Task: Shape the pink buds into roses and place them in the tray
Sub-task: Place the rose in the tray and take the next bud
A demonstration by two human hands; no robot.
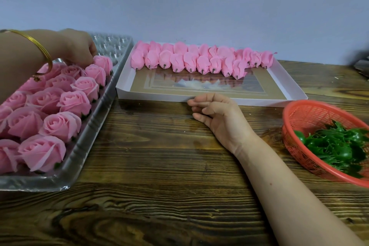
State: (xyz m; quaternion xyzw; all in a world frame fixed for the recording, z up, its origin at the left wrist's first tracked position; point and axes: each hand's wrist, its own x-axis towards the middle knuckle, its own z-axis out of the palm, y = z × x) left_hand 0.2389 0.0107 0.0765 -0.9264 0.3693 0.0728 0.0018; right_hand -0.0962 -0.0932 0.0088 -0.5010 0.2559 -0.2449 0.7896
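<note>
Head: pink buds (190,62), stems toward camera

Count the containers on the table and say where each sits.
3. Clear plastic tray of roses at the left; white box of pink buds at the back centre; red mesh basket of green leaves at the right, partly cut off.

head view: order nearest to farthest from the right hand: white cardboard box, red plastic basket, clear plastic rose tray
1. White cardboard box, just past the right hand.
2. Red plastic basket, on the right.
3. Clear plastic rose tray, far left.
</note>
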